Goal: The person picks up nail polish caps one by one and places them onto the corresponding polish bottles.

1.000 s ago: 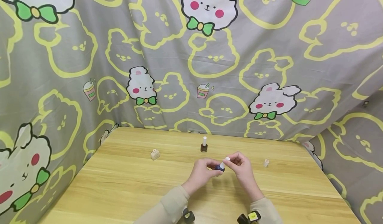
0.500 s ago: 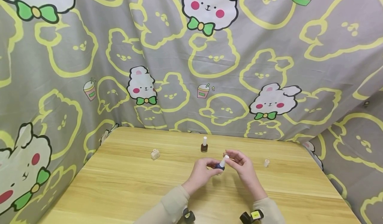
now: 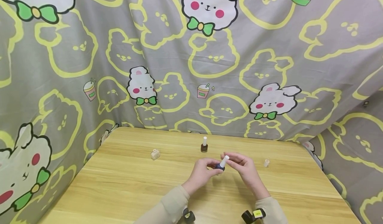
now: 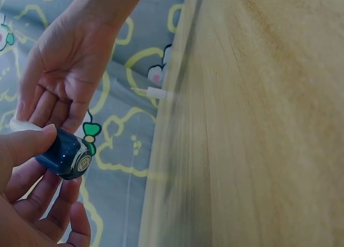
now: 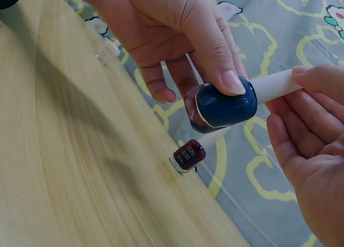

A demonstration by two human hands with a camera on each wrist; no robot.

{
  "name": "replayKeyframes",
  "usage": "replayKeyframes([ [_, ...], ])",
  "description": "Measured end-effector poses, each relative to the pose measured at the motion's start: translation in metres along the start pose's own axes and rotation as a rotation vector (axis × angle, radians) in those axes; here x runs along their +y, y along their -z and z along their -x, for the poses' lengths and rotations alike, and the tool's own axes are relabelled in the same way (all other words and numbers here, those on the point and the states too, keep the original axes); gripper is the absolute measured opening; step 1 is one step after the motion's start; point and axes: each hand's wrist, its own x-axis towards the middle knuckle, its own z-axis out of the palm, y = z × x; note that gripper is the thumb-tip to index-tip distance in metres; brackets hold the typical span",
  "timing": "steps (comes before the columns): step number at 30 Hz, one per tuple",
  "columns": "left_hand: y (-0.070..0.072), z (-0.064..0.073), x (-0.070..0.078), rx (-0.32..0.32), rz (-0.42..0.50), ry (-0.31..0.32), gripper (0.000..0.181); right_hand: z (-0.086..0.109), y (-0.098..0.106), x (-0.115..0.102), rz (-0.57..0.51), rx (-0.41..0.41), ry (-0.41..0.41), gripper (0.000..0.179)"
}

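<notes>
My left hand (image 3: 201, 174) pinches a dark blue nail polish bottle (image 5: 228, 104) between thumb and fingers, above the table. The bottle is tilted, and its long white cap (image 5: 277, 87) sits against the neck, pointing up and right in the head view. My right hand (image 3: 246, 170) has its thumb on the cap's end, with the fingers curled behind it. In the left wrist view the cap is partly hidden by the left thumb. Beyond the hands, a dark red-brown nail polish bottle (image 3: 204, 147) stands upright with its white cap on.
A pale, capless bottle (image 3: 155, 154) stands to the left on the wooden table (image 3: 119, 184). On the right is a white brush cap (image 3: 266, 163), its thin brush showing in the left wrist view. Grey cartoon-print cloth (image 3: 173, 57) hangs behind the table and at both sides.
My right hand has shifted slightly right, its fingers loosening and closing again around the cap. The cap tilts a little more to the right. The left hand has barely moved.
</notes>
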Motion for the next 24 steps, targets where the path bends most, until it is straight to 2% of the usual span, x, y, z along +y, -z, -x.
replayKeyframes([
  [6,0.000,0.000,0.000,-0.004,0.007,0.004,0.021,0.000,-0.001,0.002,0.024,0.024,-0.024,0.037],
  [12,-0.001,0.000,-0.001,-0.006,-0.001,0.012,0.023,0.001,-0.004,0.004,0.037,0.058,0.019,0.030],
  [24,-0.002,0.001,-0.002,-0.006,-0.014,0.001,0.023,0.000,-0.013,-0.002,0.030,0.176,0.013,0.026],
])
